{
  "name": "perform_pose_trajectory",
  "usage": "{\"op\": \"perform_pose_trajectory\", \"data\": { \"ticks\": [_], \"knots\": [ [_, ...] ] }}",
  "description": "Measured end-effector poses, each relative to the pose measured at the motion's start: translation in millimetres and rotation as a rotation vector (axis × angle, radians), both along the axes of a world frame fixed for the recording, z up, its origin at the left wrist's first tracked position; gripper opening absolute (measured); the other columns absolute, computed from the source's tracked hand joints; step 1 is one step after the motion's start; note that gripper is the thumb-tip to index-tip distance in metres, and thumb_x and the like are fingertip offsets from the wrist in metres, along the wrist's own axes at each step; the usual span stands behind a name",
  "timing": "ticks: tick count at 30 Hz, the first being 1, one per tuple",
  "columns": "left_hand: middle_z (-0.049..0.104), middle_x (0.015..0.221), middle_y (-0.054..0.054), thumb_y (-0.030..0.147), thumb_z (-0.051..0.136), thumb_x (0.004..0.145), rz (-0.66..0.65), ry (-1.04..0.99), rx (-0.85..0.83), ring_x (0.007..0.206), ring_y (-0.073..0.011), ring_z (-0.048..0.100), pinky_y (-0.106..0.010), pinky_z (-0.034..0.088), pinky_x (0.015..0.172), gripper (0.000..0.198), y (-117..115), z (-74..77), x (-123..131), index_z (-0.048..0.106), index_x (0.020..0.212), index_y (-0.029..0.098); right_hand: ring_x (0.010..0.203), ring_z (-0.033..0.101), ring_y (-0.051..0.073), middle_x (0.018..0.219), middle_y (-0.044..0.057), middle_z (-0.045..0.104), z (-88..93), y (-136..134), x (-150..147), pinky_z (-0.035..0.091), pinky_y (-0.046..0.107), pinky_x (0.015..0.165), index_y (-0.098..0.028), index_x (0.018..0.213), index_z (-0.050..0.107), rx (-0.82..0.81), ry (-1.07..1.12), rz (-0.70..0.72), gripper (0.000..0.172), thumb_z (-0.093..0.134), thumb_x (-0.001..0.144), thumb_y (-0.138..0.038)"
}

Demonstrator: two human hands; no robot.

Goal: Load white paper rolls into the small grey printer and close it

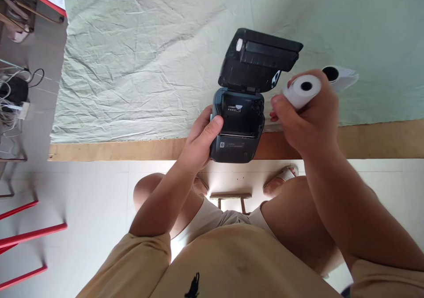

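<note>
My left hand [202, 137] grips the left side of a dark portable label printer [236, 150], its thumb on the front edge. The printer's lid [258, 59] is swung up and back, and the paper bay [240, 119] inside holds no roll. In my right hand [309, 119] is a white paper roll [301, 91], its round end with a dark core hole facing up. The fingers wrap around the roll, just right of the printer. Behind that hand, a second white roll [344, 78] with a dark core lies on the cloth, partly hidden.
A pale green cloth [142, 59] covers the table, whose wooden edge [115, 151] runs along the front. Red metal legs [33, 235] stand on the floor at lower left. Tangled cables [11, 117] are at far left. A wooden stool [231, 196] shows below the table edge.
</note>
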State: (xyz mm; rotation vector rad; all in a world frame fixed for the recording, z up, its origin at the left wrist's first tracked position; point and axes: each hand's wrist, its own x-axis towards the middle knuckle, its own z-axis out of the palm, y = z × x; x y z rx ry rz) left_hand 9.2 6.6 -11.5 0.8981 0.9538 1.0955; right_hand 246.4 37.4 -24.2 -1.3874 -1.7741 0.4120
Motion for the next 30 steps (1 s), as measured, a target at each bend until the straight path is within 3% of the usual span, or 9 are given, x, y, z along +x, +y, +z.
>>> {"op": "perform_pose_trajectory", "data": {
  "ticks": [2, 5, 12, 15, 18, 21, 23, 26, 30],
  "knots": [
    [0.090, 0.122, -0.008, 0.075, 0.087, 0.096, -0.002, 0.005, -0.003, 0.140, -0.0364, 0.081, -0.039, 0.071, 0.092, 0.053, -0.6, 0.0, -0.1, 0.080, 0.113, 0.025, 0.107, 0.078, 0.031, 0.107, 0.007, 0.077, 6.8, -2.4, 0.5, 0.067, 0.053, 0.095, -0.031, 0.112, 0.063, 0.070, -0.070, -0.050, 0.015, 0.074, 0.107, -0.042],
    [0.089, 0.115, -0.007, 0.074, 0.087, 0.096, 0.001, 0.014, 0.013, 0.138, -0.0357, 0.081, -0.037, 0.069, 0.088, 0.052, -1.7, 0.9, -0.1, 0.080, 0.112, 0.025, 0.108, 0.078, 0.031, 0.113, 0.008, 0.080, 9.3, -3.1, 1.2, 0.066, 0.051, 0.095, -0.032, 0.115, 0.066, 0.101, -0.099, -0.059, 0.017, 0.078, 0.103, -0.033],
    [0.088, 0.117, -0.007, 0.079, 0.086, 0.095, -0.002, 0.031, 0.012, 0.137, -0.0368, 0.081, -0.042, 0.071, 0.098, 0.057, -2.7, 2.3, -0.7, 0.079, 0.112, 0.025, 0.094, 0.081, 0.029, 0.122, 0.007, 0.084, 2.3, -6.9, 0.2, 0.066, 0.050, 0.086, -0.036, 0.137, 0.065, -0.107, -0.169, -0.048, 0.037, 0.074, 0.102, -0.029],
    [0.089, 0.117, -0.007, 0.076, 0.088, 0.095, -0.004, 0.022, 0.014, 0.135, -0.0369, 0.082, -0.041, 0.071, 0.096, 0.054, -3.0, 2.3, -1.3, 0.080, 0.113, 0.025, 0.118, 0.083, 0.036, 0.136, 0.011, 0.083, 11.0, -11.3, 1.4, 0.066, 0.055, 0.098, -0.034, 0.144, 0.065, 0.081, -0.179, -0.001, 0.048, 0.076, 0.099, -0.023],
    [0.088, 0.114, -0.007, 0.073, 0.089, 0.095, -0.006, 0.005, 0.017, 0.132, -0.0366, 0.083, -0.040, 0.070, 0.092, 0.052, -3.1, 3.2, -1.3, 0.080, 0.115, 0.025, 0.121, 0.082, 0.036, 0.129, 0.013, 0.082, 13.3, -5.1, 18.2, 0.063, 0.057, 0.100, -0.030, 0.147, 0.069, 0.403, -0.209, -0.047, 0.049, 0.072, 0.099, -0.021],
    [0.088, 0.111, -0.007, 0.075, 0.087, 0.097, -0.003, 0.022, 0.020, 0.128, -0.0358, 0.085, -0.041, 0.070, 0.093, 0.054, -2.9, 4.3, -0.7, 0.080, 0.113, 0.024, 0.118, 0.077, 0.039, 0.126, 0.014, 0.080, -0.3, 13.5, 48.5, 0.056, 0.063, 0.104, -0.029, 0.145, 0.075, 0.638, -0.265, -0.167, 0.047, 0.075, 0.100, -0.044],
    [0.088, 0.111, -0.007, 0.078, 0.086, 0.097, 0.000, 0.034, 0.014, 0.128, -0.0361, 0.085, -0.043, 0.071, 0.096, 0.056, -2.8, 4.6, -0.3, 0.079, 0.112, 0.024, 0.121, 0.076, 0.040, 0.131, 0.016, 0.081, -14.1, 26.9, 67.3, 0.055, 0.063, 0.106, -0.029, 0.140, 0.078, 0.465, -0.355, -0.283, 0.056, 0.089, 0.093, -0.056],
    [0.088, 0.112, -0.008, 0.080, 0.087, 0.094, 0.000, 0.032, 0.007, 0.134, -0.0381, 0.083, -0.046, 0.072, 0.100, 0.058, -2.6, 4.3, -0.1, 0.079, 0.113, 0.025, 0.108, 0.076, 0.036, 0.123, 0.016, 0.083, -28.0, 38.2, 80.6, 0.058, 0.056, 0.095, -0.030, 0.131, 0.082, 0.074, -0.403, -0.451, 0.065, 0.104, 0.077, -0.058],
    [0.087, 0.111, -0.008, 0.080, 0.087, 0.094, 0.000, 0.041, 0.014, 0.130, -0.0378, 0.084, -0.045, 0.070, 0.099, 0.059, -1.6, 3.0, -0.8, 0.080, 0.113, 0.025, 0.100, 0.076, 0.031, 0.115, 0.012, 0.084, -20.6, 31.8, 73.2, 0.061, 0.050, 0.088, -0.030, 0.125, 0.086, 0.028, -0.291, -0.372, 0.051, 0.103, 0.078, -0.038]
  ]
}}
